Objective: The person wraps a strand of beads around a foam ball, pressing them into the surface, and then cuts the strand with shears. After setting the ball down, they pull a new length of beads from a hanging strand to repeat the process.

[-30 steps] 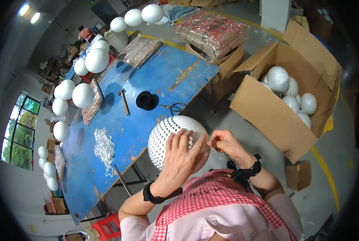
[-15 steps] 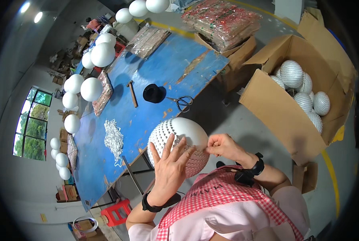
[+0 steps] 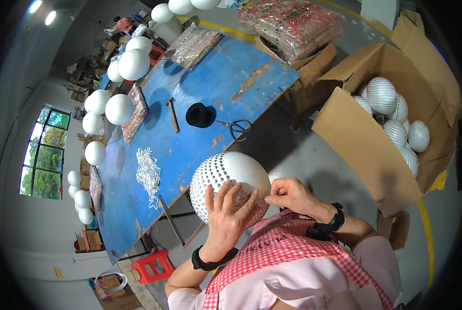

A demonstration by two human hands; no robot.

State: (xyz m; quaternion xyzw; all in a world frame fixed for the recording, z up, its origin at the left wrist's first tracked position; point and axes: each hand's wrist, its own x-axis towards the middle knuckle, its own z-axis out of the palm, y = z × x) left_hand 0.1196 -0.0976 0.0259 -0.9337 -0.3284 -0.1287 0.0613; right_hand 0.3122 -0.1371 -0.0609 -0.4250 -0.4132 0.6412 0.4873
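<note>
A large white ball (image 3: pixel 244 168), partly wrapped in rows of small silvery beads, is in front of my apron by the table's near edge. My left hand (image 3: pixel 227 219) holds it from the near side, its spread fingers bent over the beaded rows. At the ball's right edge my right hand (image 3: pixel 293 197) is closed in a pinch, thumb against forefinger. What lies in that pinch is too small to make out. A tangled heap of silvery bead strings (image 3: pixel 148 173) lies on the blue table (image 3: pixel 184 150), left of the ball.
On the table are a hammer (image 3: pixel 172 114), a black cylindrical object (image 3: pixel 200 115), scissors (image 3: pixel 236 128) and plastic-wrapped packs (image 3: pixel 195 45). White balls (image 3: pixel 119 109) hang along the left. An open carton (image 3: pixel 368 147) at right holds several beaded balls (image 3: pixel 382 95). A red stool (image 3: pixel 154 266) stands lower left.
My left fingers have bent more and shifted slightly right and down on the ball. My right hand remains pinched at its edge, a little lower. The whole view has shifted slightly.
</note>
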